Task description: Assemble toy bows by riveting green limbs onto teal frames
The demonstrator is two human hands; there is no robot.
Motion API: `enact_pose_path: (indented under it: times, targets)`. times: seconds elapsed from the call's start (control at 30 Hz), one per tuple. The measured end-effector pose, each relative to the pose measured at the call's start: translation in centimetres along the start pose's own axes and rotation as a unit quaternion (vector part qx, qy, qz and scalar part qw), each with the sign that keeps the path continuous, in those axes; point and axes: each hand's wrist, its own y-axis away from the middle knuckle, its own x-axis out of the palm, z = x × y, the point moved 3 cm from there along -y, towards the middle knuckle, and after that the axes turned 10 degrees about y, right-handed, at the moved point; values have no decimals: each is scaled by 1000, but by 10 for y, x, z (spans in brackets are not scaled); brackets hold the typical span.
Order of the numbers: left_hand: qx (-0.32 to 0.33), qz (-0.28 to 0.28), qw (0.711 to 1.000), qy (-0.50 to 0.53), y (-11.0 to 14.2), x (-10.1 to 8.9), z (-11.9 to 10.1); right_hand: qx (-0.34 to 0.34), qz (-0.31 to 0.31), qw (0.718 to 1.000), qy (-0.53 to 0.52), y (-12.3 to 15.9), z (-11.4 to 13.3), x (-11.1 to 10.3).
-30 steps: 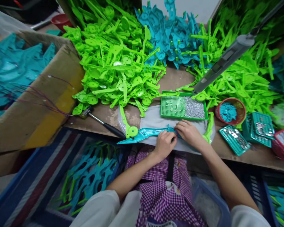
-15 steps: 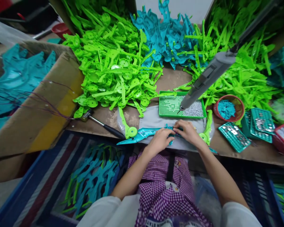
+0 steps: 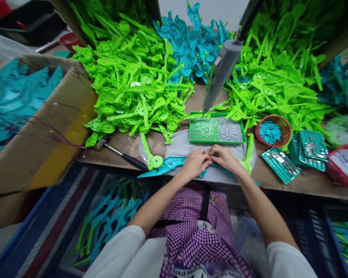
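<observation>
On the bench (image 3: 295, 185) near you, the long part (image 3: 169, 165) lies beneath your left hand (image 3: 195, 164) and right hand (image 3: 225, 159). Just beyond sits the screw tray (image 3: 204, 133), the hanging screwdriver (image 3: 222, 71) over its far side. Left lie the hammer (image 3: 127, 158), then the cardboard box (image 3: 72, 104); right, the round basket (image 3: 287, 134). Heaped parts (image 3: 133, 92) stretch behind.

At the front edge of the tabletop (image 3: 89, 156), the left hand (image 3: 193, 164) and right hand (image 3: 224, 157) cover the middle of the blue part (image 3: 169, 166), hiding what lies in either grip. The metal bits (image 3: 232, 130) in the tray (image 3: 203, 133) are too small to tell apart. The carton (image 3: 23, 158) is cut off at left; lettering on the apron (image 3: 194, 220) is blurred.
</observation>
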Motion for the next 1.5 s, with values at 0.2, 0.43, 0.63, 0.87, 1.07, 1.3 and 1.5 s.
enact_pose_path:
  times: [0.2, 0.43, 0.63, 0.87, 1.07, 1.3, 1.5]
  targets:
    - [-43, -18, 997, -69, 2, -5, -9, 5, 35, 998, -46, 1, 0, -6]
    - [-40, -11, 997, -72, -8, -5, -9, -46, 73, 996, -23, 6, 3, -16]
    - [13, 6, 999, -52, 11, -4, -6, -27, 56, 996, 66, 8, 8, -7]
    - [76, 45, 990, -107, 29, -9, -3, -19, 6, 999, 50, 24, 15, -19]
    - [116, 51, 984, -123, 34, 0, 6, 65, -302, 949, -64, 45, 57, -71]
    - [130, 54, 978, -151, 35, 4, -3, 113, -320, 941, -4, 61, 47, -53]
    - [152, 71, 977, -135, 32, 3, -4, 85, -211, 970, 89, 66, 41, -2]
